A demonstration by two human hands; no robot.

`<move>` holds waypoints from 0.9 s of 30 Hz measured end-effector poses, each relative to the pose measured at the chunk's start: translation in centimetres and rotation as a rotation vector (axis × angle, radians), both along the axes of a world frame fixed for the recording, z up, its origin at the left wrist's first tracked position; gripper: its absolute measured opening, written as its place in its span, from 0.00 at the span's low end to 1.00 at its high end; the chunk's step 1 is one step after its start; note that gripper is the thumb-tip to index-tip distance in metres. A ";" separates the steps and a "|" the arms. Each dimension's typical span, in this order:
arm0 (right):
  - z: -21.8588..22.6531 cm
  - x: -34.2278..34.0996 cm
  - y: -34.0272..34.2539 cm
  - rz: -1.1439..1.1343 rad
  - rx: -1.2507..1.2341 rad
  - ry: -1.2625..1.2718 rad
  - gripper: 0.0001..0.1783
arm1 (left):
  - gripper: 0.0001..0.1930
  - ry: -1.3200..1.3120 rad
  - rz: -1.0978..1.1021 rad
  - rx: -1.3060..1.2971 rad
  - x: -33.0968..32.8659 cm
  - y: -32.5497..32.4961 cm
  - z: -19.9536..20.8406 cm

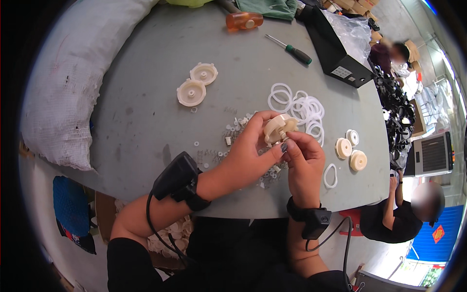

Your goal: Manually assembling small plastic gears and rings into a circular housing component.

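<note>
My left hand [248, 151] is closed around a cream plastic round cap [277, 127], holding it tilted above the table. At the cap's hub, the fingers of my right hand [305, 158] pinch a small pale part [284, 136], too small to name. Below and left of my hands lies a scatter of small springs and white bits [214, 155]. White sealing rings [306, 108] are heaped just beyond my right hand, and a single ring [330, 176] rests nearer. Two cream round caps [191, 92] lie farther left, open side up.
Three small cream and white wheels [358, 160] sit at the right. A screwdriver [297, 54], an orange-handled tool [244, 21] and a black box [335, 53] lie at the back. A white woven sack [68, 87] covers the left edge. Other people [396, 214] are at the right.
</note>
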State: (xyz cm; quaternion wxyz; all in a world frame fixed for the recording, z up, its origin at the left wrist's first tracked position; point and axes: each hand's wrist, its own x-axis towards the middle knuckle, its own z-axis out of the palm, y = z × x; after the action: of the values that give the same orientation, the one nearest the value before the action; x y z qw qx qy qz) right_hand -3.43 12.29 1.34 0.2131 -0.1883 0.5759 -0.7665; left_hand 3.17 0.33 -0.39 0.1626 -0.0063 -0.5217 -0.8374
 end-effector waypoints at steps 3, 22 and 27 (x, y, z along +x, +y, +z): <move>-0.5 -0.2 -0.2 -0.046 -0.008 0.036 0.09 | 0.21 0.025 0.033 -0.023 -0.2 0.1 -0.3; -0.6 0.0 -0.2 -0.210 0.170 0.210 0.16 | 0.13 -0.032 0.050 0.002 -0.2 0.4 -0.4; -0.3 -0.9 1.1 -0.046 0.372 0.275 0.16 | 0.15 -0.074 -0.048 -0.116 -0.5 -0.9 0.1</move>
State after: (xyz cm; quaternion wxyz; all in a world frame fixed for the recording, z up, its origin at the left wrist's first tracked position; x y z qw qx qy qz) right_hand -4.36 13.41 1.07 0.1459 -0.2353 0.7349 -0.6190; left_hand 2.69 -0.58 -0.30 0.1222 0.0028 -0.5748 -0.8091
